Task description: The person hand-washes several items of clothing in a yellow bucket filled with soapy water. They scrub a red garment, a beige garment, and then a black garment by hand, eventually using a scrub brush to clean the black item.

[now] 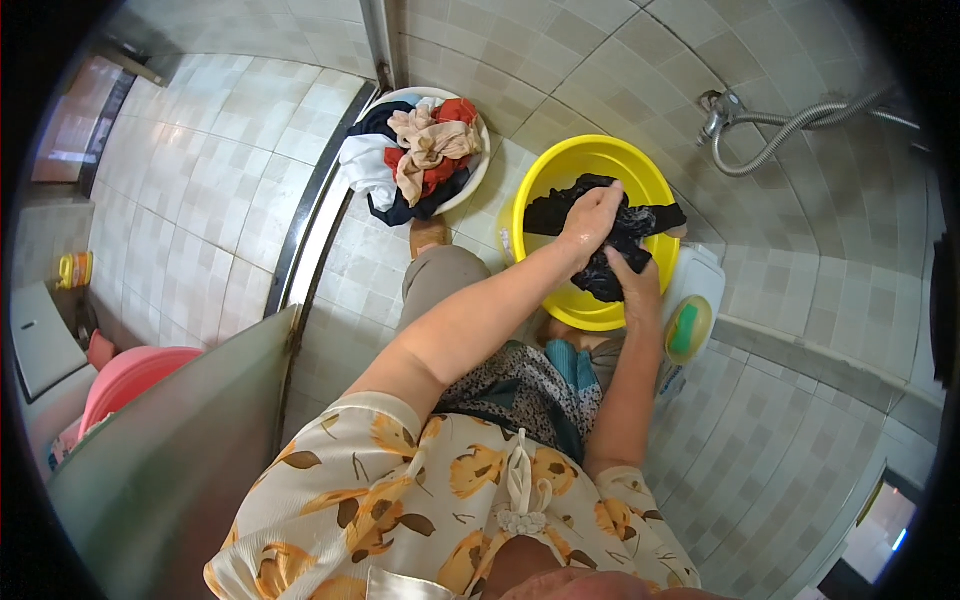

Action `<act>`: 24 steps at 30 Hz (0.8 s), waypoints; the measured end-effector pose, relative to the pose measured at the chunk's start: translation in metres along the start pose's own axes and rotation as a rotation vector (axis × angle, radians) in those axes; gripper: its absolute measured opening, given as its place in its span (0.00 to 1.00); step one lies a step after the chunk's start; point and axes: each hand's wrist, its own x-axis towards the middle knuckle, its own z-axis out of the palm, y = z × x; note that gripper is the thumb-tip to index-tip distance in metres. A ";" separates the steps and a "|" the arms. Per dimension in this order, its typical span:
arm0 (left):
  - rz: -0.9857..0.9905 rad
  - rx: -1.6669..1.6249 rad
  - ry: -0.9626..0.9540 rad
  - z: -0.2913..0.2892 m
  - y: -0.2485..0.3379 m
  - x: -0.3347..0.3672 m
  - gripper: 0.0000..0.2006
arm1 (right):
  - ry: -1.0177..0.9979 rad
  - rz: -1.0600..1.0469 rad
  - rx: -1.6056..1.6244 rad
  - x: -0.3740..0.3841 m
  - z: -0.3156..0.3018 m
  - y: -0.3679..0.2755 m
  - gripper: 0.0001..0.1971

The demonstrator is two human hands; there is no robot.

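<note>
Above the yellow basin (527, 200) I hold a bunched, wet-looking black garment (597, 281) with pale suds on it. My left hand (593, 217) presses across its top, fingers together. Lower and to the right, my right hand (637, 282) grips the cloth's near side, its thumb along the edge. One end of the garment hangs toward the basin's right rim. Part of the cloth hides the basin's bottom. Beside the basin at the right, a green soap bar (687, 327) lies in an oval dish (700, 304).
A white basin (484, 172) heaped with clothes (428, 145) stands left of the yellow one. A metal shower hose (780, 150) hangs from the tiled wall. Frosted glass (190, 440) and a pink tub (130, 385) are at lower left. A raised sill (318, 240) crosses the floor.
</note>
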 end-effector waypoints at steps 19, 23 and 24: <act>0.268 0.280 -0.208 0.002 -0.008 -0.005 0.20 | 0.332 0.014 0.532 0.039 -0.008 0.005 0.17; -0.251 0.358 0.320 -0.007 -0.032 0.010 0.34 | 0.245 0.126 0.722 0.033 0.003 -0.021 0.19; -0.416 0.162 0.215 0.002 -0.023 0.001 0.35 | 0.256 0.141 0.724 0.025 0.003 -0.027 0.19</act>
